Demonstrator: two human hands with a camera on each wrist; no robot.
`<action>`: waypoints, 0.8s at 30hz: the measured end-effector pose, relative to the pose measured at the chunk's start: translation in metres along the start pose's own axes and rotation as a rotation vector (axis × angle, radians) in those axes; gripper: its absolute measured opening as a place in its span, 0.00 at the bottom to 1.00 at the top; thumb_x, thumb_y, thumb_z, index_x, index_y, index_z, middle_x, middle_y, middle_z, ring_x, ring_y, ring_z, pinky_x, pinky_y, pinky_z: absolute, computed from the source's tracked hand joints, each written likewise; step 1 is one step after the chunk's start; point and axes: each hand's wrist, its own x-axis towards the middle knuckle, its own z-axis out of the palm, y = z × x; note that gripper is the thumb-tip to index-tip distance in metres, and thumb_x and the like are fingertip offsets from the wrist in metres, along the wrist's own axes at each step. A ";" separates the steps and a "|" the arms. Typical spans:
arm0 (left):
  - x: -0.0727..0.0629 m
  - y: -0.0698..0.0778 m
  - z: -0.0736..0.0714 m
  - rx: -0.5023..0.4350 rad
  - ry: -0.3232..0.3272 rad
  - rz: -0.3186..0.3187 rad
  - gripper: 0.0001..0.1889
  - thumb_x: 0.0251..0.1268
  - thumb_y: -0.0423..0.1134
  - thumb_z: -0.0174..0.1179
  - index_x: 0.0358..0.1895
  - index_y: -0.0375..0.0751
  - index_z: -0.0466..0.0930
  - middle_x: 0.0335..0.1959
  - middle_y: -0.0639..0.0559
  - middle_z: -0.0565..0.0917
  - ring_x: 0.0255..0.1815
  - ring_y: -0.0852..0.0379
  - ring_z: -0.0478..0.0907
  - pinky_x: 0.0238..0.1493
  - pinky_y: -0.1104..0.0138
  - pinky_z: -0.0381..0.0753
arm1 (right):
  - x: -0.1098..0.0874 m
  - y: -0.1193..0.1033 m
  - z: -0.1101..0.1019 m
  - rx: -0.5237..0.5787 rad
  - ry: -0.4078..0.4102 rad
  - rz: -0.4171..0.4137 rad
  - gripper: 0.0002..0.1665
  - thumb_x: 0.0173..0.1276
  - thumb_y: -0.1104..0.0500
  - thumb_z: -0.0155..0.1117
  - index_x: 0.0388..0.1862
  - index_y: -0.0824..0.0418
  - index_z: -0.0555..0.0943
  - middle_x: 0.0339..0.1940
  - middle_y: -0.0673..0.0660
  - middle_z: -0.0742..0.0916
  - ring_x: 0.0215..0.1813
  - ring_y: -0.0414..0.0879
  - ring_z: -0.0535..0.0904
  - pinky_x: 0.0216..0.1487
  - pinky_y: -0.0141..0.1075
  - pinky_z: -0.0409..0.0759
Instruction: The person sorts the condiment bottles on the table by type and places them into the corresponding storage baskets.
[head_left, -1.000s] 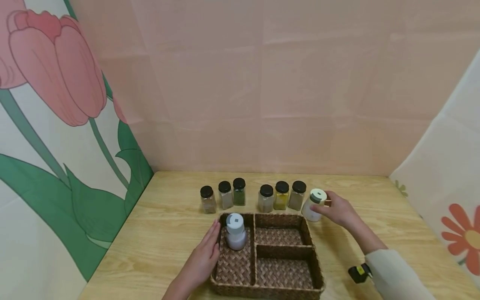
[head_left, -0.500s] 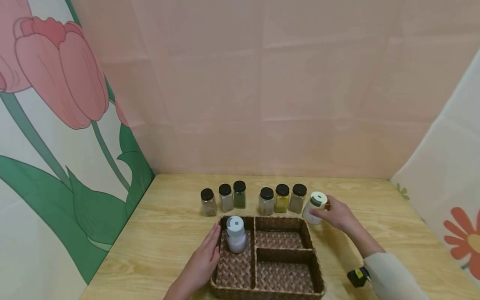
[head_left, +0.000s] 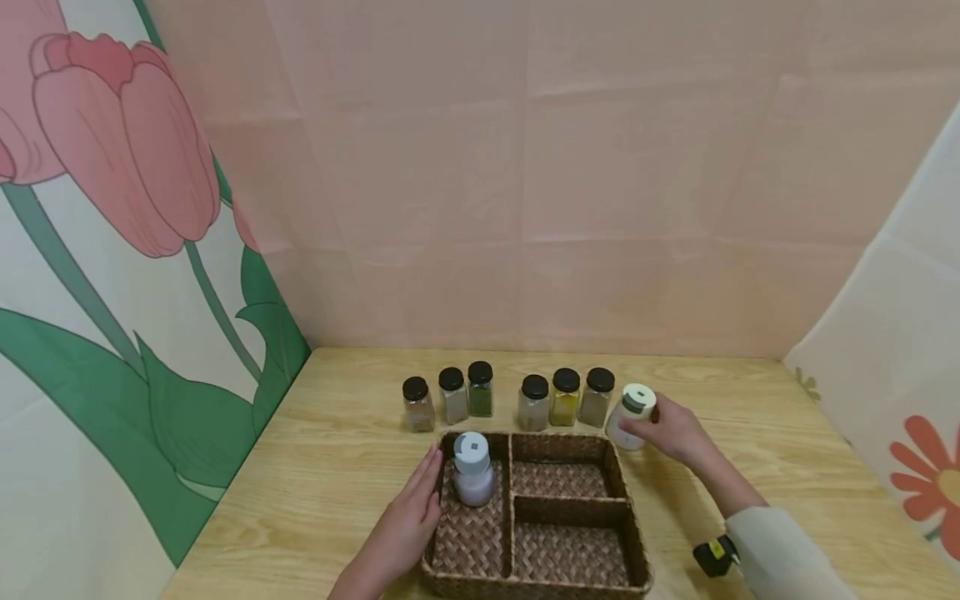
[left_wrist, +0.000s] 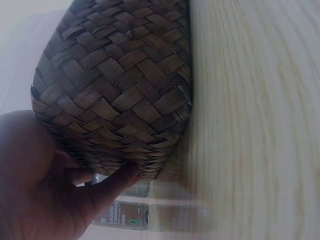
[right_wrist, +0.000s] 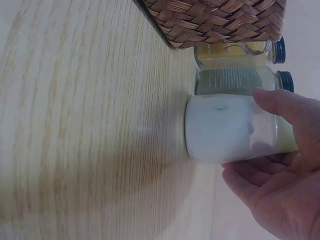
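Note:
My right hand [head_left: 675,429] grips a seasoning jar [head_left: 628,421] with a pale lid, thumb at the front and fingers behind. In the right wrist view this jar [right_wrist: 225,127] shows white contents, its base at the tabletop. My left hand [head_left: 408,512] lies along the left side of a brown woven basket [head_left: 512,533], fingers extended. The left wrist view shows that hand [left_wrist: 60,195] touching the basket's woven wall [left_wrist: 120,75]. Inside the basket's long left compartment stands another white-lidded jar [head_left: 473,471]. Both right-hand compartments hold nothing.
Behind the basket stand several black-capped spice jars in two groups, among them a green one [head_left: 481,392] and a yellow one [head_left: 565,400]. The nearest to my right hand is a greyish jar [head_left: 597,400]. A small black device [head_left: 716,556] hangs by the right sleeve.
The head view has tilted slightly, shifting everything a little down. My right hand has drawn in closer around the jar. The left hand keeps its place on the basket.

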 end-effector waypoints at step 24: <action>0.000 0.000 0.000 -0.012 -0.022 -0.033 0.31 0.79 0.34 0.46 0.82 0.40 0.51 0.83 0.50 0.49 0.79 0.44 0.58 0.74 0.47 0.65 | -0.003 -0.020 -0.017 -0.029 0.073 -0.030 0.42 0.66 0.40 0.70 0.63 0.72 0.73 0.55 0.76 0.83 0.53 0.71 0.81 0.44 0.56 0.86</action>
